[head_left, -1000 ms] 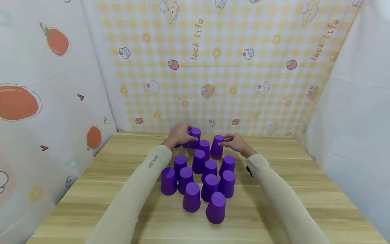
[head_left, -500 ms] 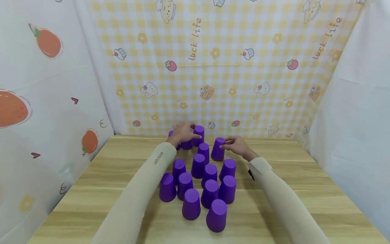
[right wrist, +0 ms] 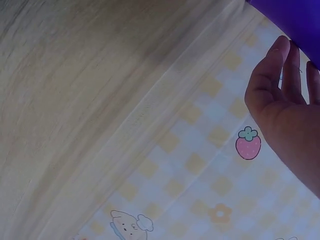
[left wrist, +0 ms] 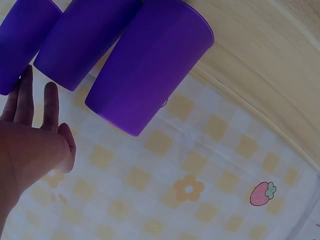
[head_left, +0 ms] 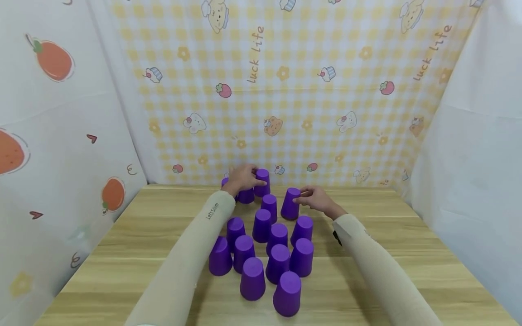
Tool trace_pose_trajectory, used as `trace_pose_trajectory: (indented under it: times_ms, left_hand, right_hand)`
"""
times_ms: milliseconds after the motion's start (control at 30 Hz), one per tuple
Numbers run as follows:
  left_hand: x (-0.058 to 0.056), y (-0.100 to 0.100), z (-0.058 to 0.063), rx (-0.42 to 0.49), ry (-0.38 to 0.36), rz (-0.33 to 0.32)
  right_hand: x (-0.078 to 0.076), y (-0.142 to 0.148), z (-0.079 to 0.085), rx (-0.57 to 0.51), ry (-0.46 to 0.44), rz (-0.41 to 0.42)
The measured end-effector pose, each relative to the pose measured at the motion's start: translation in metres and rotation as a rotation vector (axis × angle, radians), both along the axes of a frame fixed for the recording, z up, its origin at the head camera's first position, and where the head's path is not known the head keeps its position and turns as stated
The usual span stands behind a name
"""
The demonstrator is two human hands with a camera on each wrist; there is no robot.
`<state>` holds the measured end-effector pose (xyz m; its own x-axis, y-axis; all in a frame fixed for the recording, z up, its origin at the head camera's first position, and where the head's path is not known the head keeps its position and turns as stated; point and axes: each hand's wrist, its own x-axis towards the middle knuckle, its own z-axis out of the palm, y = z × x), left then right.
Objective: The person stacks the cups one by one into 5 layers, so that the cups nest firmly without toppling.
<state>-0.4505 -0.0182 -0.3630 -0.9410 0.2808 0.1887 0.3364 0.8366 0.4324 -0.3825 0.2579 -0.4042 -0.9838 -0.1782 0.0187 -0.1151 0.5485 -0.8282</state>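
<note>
Purple cups (head_left: 252, 280), tapered and upside down, stand on the wooden table. My left hand (head_left: 241, 177) grips the side of a cup (head_left: 263, 182) at the back, thumb in front and fingers reaching behind. Two more cups, partly hidden by that hand in the head view, stand left of it; the left wrist view shows the nearest cup (left wrist: 150, 65) large beside the hand. My right hand (head_left: 317, 199) holds another cup (head_left: 290, 204) by its right side, thumb in front. Only a corner of that cup (right wrist: 300, 20) shows in the right wrist view.
Several other cups (head_left: 279, 262) stand close together in uneven rows between my forearms. The table (head_left: 367, 253) meets a yellow checked cloth (head_left: 310, 99) right behind the back cups. White cloth walls (head_left: 469, 158) enclose both sides.
My left hand has slid its cup a little right, leaving a gap from the cup beside it. My right hand's cup has shifted slightly right. The head view has tilted up a bit.
</note>
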Motion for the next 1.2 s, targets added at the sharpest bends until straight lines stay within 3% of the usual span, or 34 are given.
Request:
trace_pose_trajectory:
  times_ms: [500,967,1200]
  left_hand:
    - [-0.002,0.006,-0.004,-0.104,0.031,-0.010]
    - [-0.002,0.009,-0.014,-0.150,0.001,0.057]
    - [-0.004,0.007,-0.013,-0.177,-0.022,0.089]
  right_hand:
    - [0.000,-0.002,-0.003,-0.026,-0.013,-0.009]
    - [0.001,-0.008,-0.004,-0.029,-0.004,-0.001]
    - [0.000,-0.010,-0.002,-0.047,0.000,0.017]
